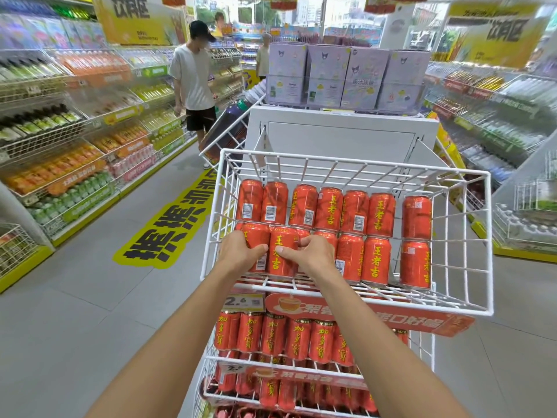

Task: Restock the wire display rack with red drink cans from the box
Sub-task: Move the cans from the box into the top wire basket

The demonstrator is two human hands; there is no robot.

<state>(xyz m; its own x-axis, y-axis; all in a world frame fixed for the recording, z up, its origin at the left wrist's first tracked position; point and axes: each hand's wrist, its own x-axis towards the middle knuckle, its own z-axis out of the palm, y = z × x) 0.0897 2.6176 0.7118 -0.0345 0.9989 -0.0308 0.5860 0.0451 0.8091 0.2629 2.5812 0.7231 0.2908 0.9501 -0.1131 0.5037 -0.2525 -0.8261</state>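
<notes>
Where the head view looks into the top wire basket (361, 162), the left grip (241, 251) curls round the corner can (257, 232) and the right grip (316, 254) clamps the neighbouring can (281, 257), thumbs close together, apparently to press the front row flush. A gap stands further right, so stocking appears unfinished. Supply box not in view.
</notes>
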